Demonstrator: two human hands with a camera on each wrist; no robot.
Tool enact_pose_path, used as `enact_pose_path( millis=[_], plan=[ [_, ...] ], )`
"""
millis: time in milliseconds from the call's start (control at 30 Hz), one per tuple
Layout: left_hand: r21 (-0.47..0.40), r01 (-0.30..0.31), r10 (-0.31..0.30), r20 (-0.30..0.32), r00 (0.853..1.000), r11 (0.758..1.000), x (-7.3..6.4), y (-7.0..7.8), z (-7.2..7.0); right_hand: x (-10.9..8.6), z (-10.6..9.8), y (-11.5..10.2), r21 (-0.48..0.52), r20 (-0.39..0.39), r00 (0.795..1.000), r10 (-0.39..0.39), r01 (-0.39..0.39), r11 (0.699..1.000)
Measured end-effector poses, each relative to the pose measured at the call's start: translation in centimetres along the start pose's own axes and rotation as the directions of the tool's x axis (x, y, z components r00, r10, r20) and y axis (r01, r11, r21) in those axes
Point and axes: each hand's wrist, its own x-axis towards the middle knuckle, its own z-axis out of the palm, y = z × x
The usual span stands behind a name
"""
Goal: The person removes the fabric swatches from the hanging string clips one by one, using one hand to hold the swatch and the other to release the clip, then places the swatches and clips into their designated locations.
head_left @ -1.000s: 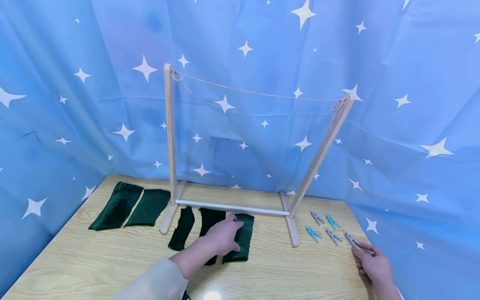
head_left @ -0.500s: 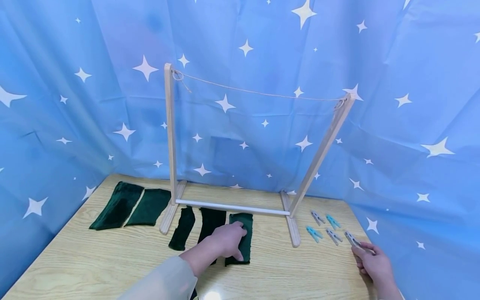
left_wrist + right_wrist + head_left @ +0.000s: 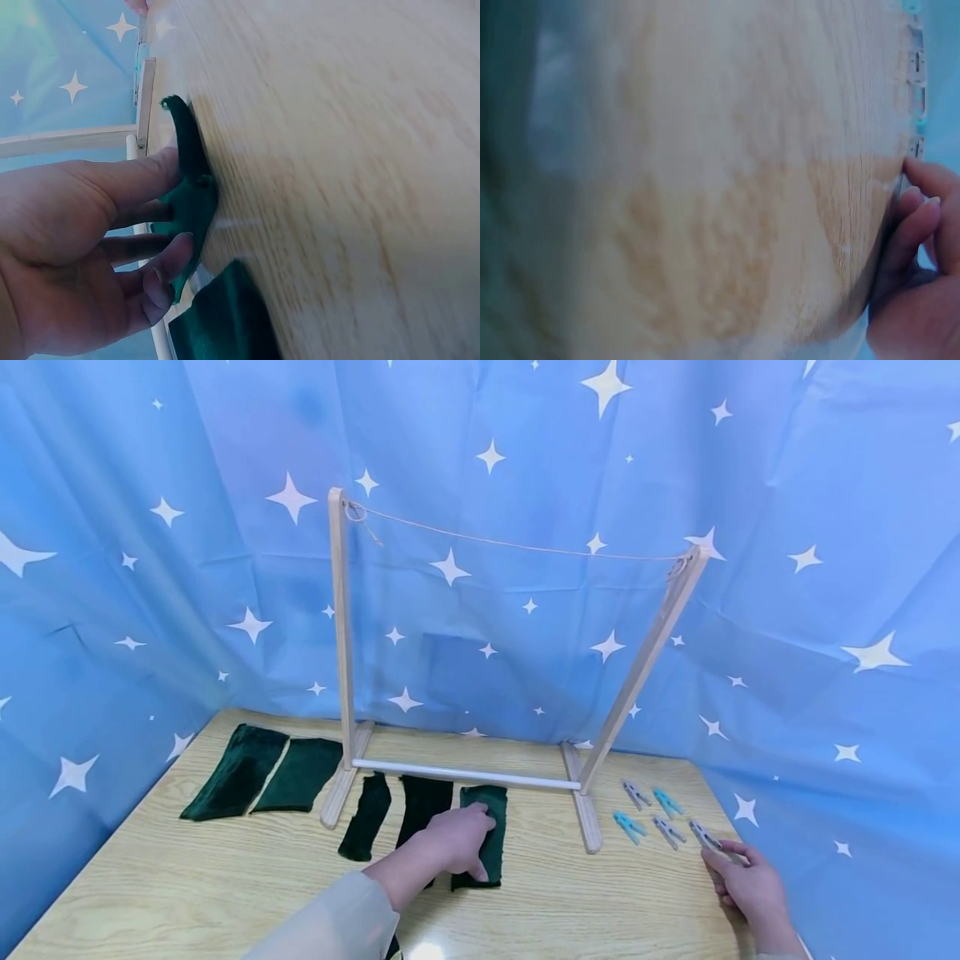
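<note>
My left hand (image 3: 453, 843) rests on the rightmost dark green cloth (image 3: 495, 847), thumb near its front edge and fingers spread toward its far part. The left wrist view shows the thumb and fingertips touching that cloth (image 3: 196, 206), which lies on the table with a slightly raised edge. At the right, my right hand (image 3: 750, 889) pinches the end of a grey clothespin (image 3: 703, 835), low against the tabletop. Two more green cloths, a narrow one (image 3: 365, 818) and a wider one (image 3: 423, 806) partly hidden by my left hand, lie to the left.
A wooden frame (image 3: 341, 627) with a string (image 3: 487, 541) between its posts stands at the back. Two green cloths (image 3: 238, 772) lie left of it. Blue (image 3: 628, 827) and grey clothespins (image 3: 669, 832) lie beside its right foot. A starry blue curtain (image 3: 810, 610) hangs behind.
My left hand has moved slightly right and toward me, and the cloth under it has shifted a little and lies straighter. The right hand and its clothespin stay almost still.
</note>
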Motion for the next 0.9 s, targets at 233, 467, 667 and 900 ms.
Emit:
enact_pose_path(
  millis=[233,467,667,900],
  plan=[
    [-0.041,0.006,-0.006,0.003,1.000,0.999,-0.1,0.1,-0.1,-0.4,-0.1,-0.3,-0.013,0.005,1.000,-0.024,0.024,1.000],
    [-0.087,0.009,-0.007,0.031,1.000,0.996,0.2,0.0,0.2,-0.4,0.0,-0.2,-0.002,0.002,1.000,-0.018,0.018,1.000],
    [-0.132,0.004,0.002,0.048,0.999,0.991,0.4,-0.3,0.2,-0.3,0.2,0.1,0.010,0.005,1.000,-0.012,0.012,1.000],
    [-0.342,-0.132,0.098,-0.114,0.989,0.931,-1.4,-2.1,-0.4,-0.3,-0.3,0.3,0.021,0.073,0.997,-0.010,0.009,1.000]
  ],
)
